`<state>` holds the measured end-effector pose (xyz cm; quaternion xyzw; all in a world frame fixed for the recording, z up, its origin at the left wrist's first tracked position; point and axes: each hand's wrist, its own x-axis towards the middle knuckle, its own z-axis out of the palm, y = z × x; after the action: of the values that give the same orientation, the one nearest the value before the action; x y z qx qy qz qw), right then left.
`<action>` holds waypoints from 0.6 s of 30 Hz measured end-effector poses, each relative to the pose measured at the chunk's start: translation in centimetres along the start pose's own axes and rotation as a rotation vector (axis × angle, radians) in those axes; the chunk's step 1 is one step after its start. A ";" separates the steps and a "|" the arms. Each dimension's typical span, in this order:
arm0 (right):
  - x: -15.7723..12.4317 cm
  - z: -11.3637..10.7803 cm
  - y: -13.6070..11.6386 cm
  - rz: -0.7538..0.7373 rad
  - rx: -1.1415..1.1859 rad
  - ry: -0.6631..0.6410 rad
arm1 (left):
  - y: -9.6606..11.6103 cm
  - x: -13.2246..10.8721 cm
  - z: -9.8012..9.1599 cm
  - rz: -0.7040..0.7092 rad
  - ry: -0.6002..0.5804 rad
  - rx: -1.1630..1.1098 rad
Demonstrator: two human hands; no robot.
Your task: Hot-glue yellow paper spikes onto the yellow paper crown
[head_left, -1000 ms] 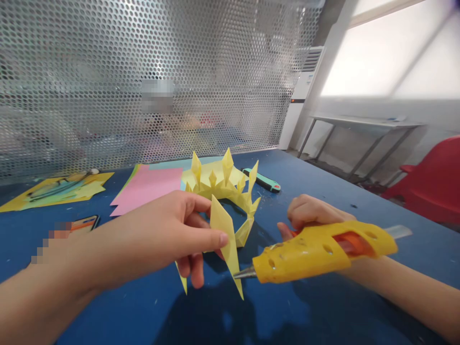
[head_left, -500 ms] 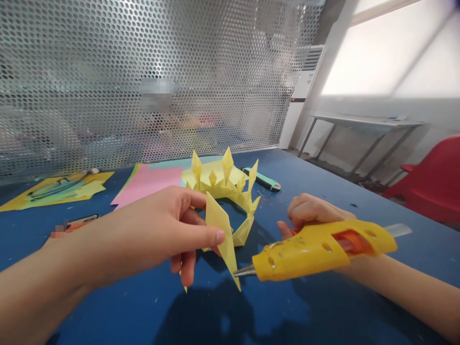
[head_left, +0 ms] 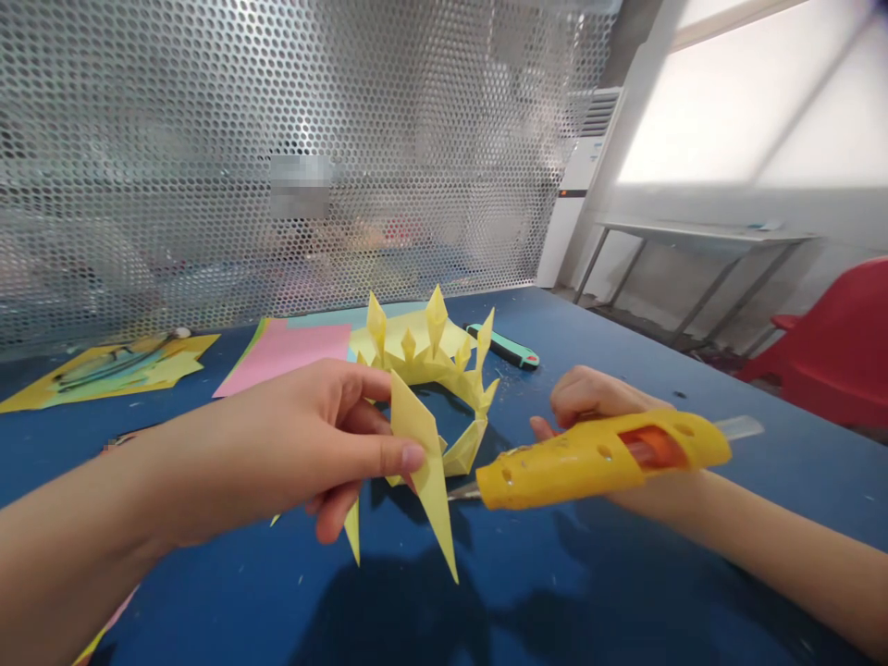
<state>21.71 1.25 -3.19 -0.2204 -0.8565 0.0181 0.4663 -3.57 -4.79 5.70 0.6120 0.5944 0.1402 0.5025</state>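
The left hand [head_left: 312, 453] pinches a yellow folded paper piece with sharp points [head_left: 423, 472] between thumb and fingers, above the blue table [head_left: 555, 592]. The right hand [head_left: 597, 402] is closed around a yellow hot glue gun with an orange inner part [head_left: 603, 458]; its metal tip touches the paper piece or is just beside it. Behind them, a yellow spiky paper crown [head_left: 430, 356] stands on the table, beside a pink paper sheet [head_left: 288, 356] and a teal utility knife [head_left: 503, 345].

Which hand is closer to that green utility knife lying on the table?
Right. The right hand, gripping the yellow glue gun, sits just in front of the utility knife; the left hand, holding the folded paper piece, is farther.
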 end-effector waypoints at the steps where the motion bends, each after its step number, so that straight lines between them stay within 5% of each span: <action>1: 0.1 -0.1 0.0 -0.011 -0.026 -0.011 | 0.0 0.0 0.0 0.001 0.006 0.011; 9: 0.8 -1.0 1.1 -0.014 -0.175 -0.018 | 1.0 -0.3 -0.1 0.024 0.058 -0.038; 18: 1.2 -2.8 2.8 -0.014 -0.413 0.041 | 2.2 -0.8 0.5 0.182 0.456 0.037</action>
<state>24.44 3.70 -1.31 -0.3055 -0.8340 -0.1659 0.4285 -2.10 -5.29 7.50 0.6246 0.6373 0.3087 0.3293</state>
